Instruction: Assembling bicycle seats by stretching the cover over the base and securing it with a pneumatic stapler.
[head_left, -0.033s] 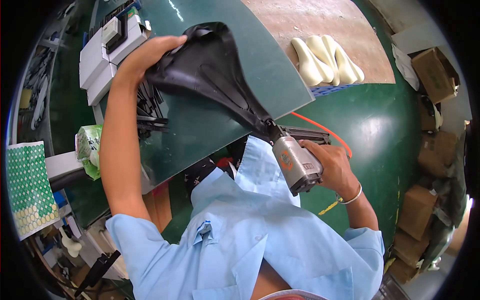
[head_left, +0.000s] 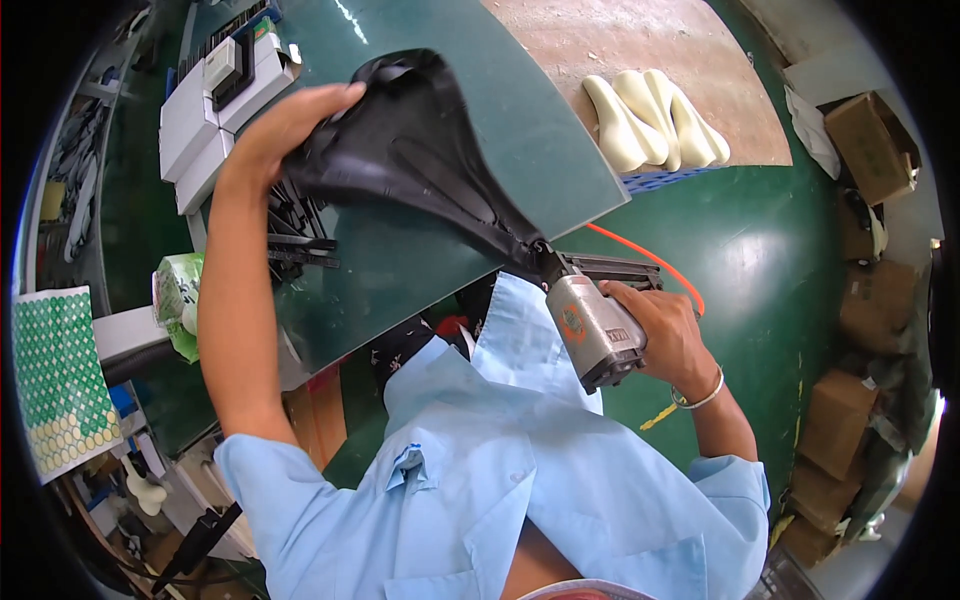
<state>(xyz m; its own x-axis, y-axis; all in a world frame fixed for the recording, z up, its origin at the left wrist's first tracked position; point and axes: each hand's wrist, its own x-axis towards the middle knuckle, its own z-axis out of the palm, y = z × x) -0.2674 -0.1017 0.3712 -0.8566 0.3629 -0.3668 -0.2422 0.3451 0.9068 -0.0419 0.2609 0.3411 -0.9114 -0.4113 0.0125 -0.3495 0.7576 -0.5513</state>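
A black bicycle saddle (head_left: 415, 165) hangs over the green tabletop, its broad end toward the far left and its narrow nose toward me. My left hand (head_left: 295, 120) grips the broad end, thumb over the edge; the other fingers are hidden beneath it. My right hand (head_left: 665, 330) is closed round a silver and black staple gun (head_left: 595, 330). The gun's tip meets the saddle's nose, near the table edge; whether it presses there I cannot tell. A red air hose (head_left: 650, 255) curves behind the gun.
Several cream foam saddle pads (head_left: 650, 120) lie on a brown board (head_left: 690, 40) at the far right. White boxes (head_left: 205, 130) and black strips (head_left: 295, 225) sit at the left of the green table (head_left: 540, 110). A green plastic bag (head_left: 180, 300) hangs left; cardboard boxes (head_left: 840, 425) line the right.
The saddle's broad end has shifted slightly left and down, together with my left hand. The staple gun and right hand stay almost in place at the nose.
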